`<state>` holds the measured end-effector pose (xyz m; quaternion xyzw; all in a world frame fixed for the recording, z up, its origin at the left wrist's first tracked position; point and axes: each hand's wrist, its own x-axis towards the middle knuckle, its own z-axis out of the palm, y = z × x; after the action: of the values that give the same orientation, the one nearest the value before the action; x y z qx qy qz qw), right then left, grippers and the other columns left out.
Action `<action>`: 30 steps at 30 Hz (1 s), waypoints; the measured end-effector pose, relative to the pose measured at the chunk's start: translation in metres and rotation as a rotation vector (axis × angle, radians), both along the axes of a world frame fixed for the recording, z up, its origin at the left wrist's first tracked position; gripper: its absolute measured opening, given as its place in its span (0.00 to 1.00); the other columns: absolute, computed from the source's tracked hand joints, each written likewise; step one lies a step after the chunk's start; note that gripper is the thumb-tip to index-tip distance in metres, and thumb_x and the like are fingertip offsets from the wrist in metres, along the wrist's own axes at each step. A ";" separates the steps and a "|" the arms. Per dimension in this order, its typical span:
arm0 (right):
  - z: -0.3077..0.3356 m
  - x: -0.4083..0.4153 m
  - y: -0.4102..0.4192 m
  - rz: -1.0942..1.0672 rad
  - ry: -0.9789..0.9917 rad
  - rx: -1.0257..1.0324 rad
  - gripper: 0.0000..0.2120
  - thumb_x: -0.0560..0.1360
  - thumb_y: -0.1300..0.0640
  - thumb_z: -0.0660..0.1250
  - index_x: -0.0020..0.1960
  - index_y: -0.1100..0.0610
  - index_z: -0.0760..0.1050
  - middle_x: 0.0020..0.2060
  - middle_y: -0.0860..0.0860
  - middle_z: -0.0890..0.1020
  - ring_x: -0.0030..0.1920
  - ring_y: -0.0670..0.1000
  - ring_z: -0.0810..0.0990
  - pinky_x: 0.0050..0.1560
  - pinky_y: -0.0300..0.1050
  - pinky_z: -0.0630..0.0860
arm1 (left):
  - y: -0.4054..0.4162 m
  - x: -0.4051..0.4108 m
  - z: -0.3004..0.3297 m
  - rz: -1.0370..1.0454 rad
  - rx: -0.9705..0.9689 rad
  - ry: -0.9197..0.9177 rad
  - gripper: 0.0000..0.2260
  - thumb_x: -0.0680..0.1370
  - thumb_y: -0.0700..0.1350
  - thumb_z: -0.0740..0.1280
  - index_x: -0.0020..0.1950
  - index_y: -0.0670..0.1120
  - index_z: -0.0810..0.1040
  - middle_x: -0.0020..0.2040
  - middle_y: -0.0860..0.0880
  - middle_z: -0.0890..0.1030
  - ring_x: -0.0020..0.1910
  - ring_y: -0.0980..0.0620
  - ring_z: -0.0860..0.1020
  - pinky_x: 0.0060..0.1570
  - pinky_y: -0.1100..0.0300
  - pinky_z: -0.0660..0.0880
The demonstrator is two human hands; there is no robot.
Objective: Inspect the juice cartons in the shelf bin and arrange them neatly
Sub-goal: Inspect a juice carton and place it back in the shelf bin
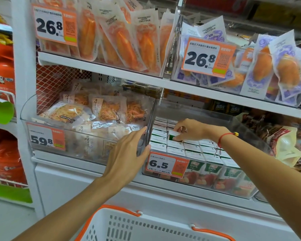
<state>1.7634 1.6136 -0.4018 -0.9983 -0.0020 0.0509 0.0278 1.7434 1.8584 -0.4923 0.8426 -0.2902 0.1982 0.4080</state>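
A clear plastic shelf bin (pixel 247 124) holds rows of small juice cartons (pixel 193 148) with white tops and green and apple-printed fronts. My right hand (pixel 191 130) reaches into the bin and pinches one juice carton (pixel 172 136), which sits raised above the rows and tilted. My left hand (pixel 129 153) rests with straight fingers on the bin's left wall (pixel 149 134), thumb at its front corner. An orange price tag reading 6.5 (pixel 165 164) hangs on the bin's front.
A second clear bin (pixel 47 150) of snack packs stands to the left, tagged 59.8. Hanging orange and purple pouches (pixel 132 40) fill the shelf above. A white basket with orange handles (pixel 146 226) is below my arms. Brown bagged goods (pixel 283 145) lie to the right.
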 end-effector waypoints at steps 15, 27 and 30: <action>0.001 -0.166 0.035 0.002 -0.695 0.707 0.12 0.79 0.48 0.61 0.61 0.49 0.71 0.52 0.42 0.79 0.53 0.42 0.78 0.49 0.36 0.76 | 0.002 -0.019 0.047 -0.010 -0.027 0.163 0.21 0.78 0.45 0.68 0.70 0.52 0.71 0.69 0.52 0.73 0.63 0.53 0.73 0.56 0.61 0.67; -0.048 -0.228 0.077 -0.152 -0.417 1.173 0.08 0.77 0.52 0.66 0.53 0.49 0.81 0.49 0.46 0.85 0.51 0.46 0.83 0.52 0.40 0.79 | -0.006 -0.125 0.043 -0.569 -0.172 0.843 0.11 0.79 0.45 0.67 0.60 0.55 0.78 0.58 0.55 0.82 0.54 0.62 0.81 0.49 0.68 0.78; -0.057 -0.232 0.080 -0.230 -0.356 1.198 0.08 0.77 0.52 0.67 0.54 0.51 0.81 0.49 0.47 0.85 0.49 0.46 0.83 0.46 0.36 0.79 | 0.002 -0.126 0.032 -0.614 -0.161 0.936 0.11 0.77 0.47 0.69 0.59 0.57 0.80 0.57 0.57 0.83 0.56 0.60 0.81 0.52 0.64 0.79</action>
<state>1.5314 1.6939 -0.4591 -0.7965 0.0724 -0.1290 0.5862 1.6172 1.8609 -0.4606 0.6840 -0.2941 -0.3027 0.5950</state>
